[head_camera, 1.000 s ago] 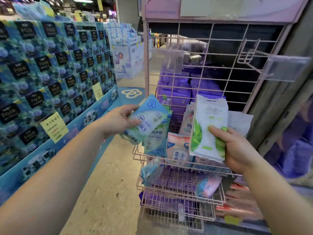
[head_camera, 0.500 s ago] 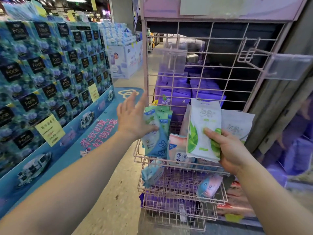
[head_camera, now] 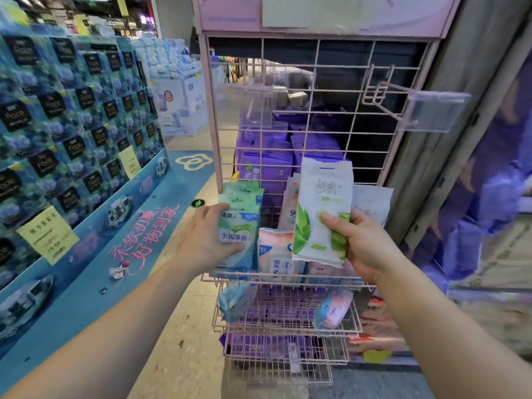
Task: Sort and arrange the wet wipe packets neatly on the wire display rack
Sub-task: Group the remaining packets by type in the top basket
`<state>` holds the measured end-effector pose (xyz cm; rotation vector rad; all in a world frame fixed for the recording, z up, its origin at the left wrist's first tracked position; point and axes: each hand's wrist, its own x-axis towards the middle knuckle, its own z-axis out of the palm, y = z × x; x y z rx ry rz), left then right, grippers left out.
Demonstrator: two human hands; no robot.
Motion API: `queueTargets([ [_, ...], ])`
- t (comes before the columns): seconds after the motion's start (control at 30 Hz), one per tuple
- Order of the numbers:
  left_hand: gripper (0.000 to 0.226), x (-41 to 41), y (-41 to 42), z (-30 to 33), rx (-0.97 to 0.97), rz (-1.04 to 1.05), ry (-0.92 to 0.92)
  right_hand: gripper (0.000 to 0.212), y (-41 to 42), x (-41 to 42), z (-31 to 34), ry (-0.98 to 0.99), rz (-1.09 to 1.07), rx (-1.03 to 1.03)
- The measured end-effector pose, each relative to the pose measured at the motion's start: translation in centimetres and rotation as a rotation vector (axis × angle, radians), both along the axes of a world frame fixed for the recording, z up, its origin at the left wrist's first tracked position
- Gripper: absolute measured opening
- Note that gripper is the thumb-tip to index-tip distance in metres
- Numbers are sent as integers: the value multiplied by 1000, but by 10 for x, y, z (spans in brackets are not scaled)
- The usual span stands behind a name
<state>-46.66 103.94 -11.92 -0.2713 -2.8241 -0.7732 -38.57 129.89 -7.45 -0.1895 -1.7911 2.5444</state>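
Shop aisle all round you, with a pale speckled floor underfoot and a tall wall of blue tissue packs on your left, yellow price cards stuck to it; straight ahead stands the pink wire display rack, its grid back panel rising to a pink header board, purple packs showing through the wires behind it; a clear plastic tag holder juts from a hook at the rack's upper right; your left hand is at the left end of the upper basket, thumb across the front of the blue-green wet wipe packets and fingers behind them, so its grip is wrapped round that upright stack; your right hand holds a white packet with green leaves upright above the same basket, thumb pressed on its front and fingers curled behind, a firm pinching grip; between your two hands a pink and white packet stands in the basket, with another pink one behind it and a white packet leaning at the back right; on the lower wire shelf a blue packet lies tilted at the left and a pink and blue packet lies tilted at the right, well apart from each other
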Motion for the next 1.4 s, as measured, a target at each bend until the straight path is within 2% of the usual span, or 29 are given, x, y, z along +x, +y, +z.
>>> queueTargets([
  [0.07,88,8,1,6,27,68,36,20,2,0,2,22,1,34],
  [0.1,81,13,5,11,82,84,112,18,4,0,3,36,-9,57],
  [0.17,66,24,21,23,203,56,299,17,7,-3,8,69,-54,88],
  [0.23,60,30,38,31,185,-18,338,21,9,-7,13,102,-101,92],
  [0.3,61,32,47,32,165,-133,214,22,12,-12,18,147,-129,92],
  [0.37,67,34,51,29,152,-282,-9,22,12,-15,19,184,-134,109],
  [0.43,81,38,57,23,0,-386,-130,22,11,-18,18,205,-132,132],
  [0.5,85,39,63,17,-97,-389,-115,24,7,-21,14,213,-129,170],
  [0.7,64,36,51,17,-44,-392,-71,24,11,-21,14,270,-133,318],
  [0.87,60,36,48,20,16,-374,-57,24,14,-15,3,284,-102,452],
  [1.03,52,31,46,22,182,-374,-137,23,38,-7,2,296,-224,291],
  [1.23,54,23,47,25,240,-341,-207,22,71,2,-4,304,-318,386],
  [1.4,49,24,53,33,255,-362,-194,20,71,1,-15,263,-271,446],
])
